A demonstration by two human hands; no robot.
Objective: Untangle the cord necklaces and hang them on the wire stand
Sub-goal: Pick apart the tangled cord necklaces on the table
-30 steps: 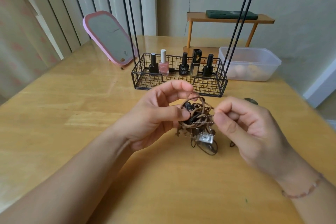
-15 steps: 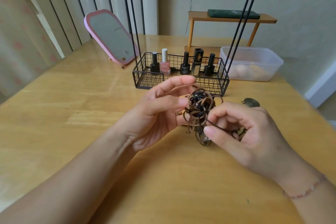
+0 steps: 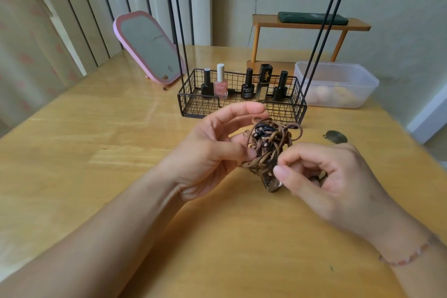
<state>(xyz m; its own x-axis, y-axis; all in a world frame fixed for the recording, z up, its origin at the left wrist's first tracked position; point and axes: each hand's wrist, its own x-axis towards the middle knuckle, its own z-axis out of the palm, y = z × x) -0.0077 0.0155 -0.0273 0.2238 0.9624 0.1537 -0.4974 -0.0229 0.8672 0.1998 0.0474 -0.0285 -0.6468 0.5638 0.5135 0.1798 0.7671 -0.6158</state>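
A tangled bundle of brown and black cord necklaces (image 3: 268,145) hangs between my hands above the wooden table, with a small metal pendant at its bottom. My left hand (image 3: 217,152) holds the bundle from the left, thumb and fingers pinching its cords. My right hand (image 3: 324,176) pinches a cord at the bundle's lower right with thumb and forefinger. The black wire stand (image 3: 186,101) has a basket base behind the hands and thin uprights rising out of the top of the view, where a few hooks show.
The stand's basket holds several nail polish bottles (image 3: 221,82). A pink-framed mirror (image 3: 147,48) leans at the back left. A clear plastic tub (image 3: 338,84) sits at the back right, a small wooden shelf (image 3: 309,25) behind it. A dark round pendant (image 3: 336,137) lies right of the bundle.
The bundle has been lifted a little and turned between my hands. My right hand has shifted from the bundle's middle to a cord at its lower right.
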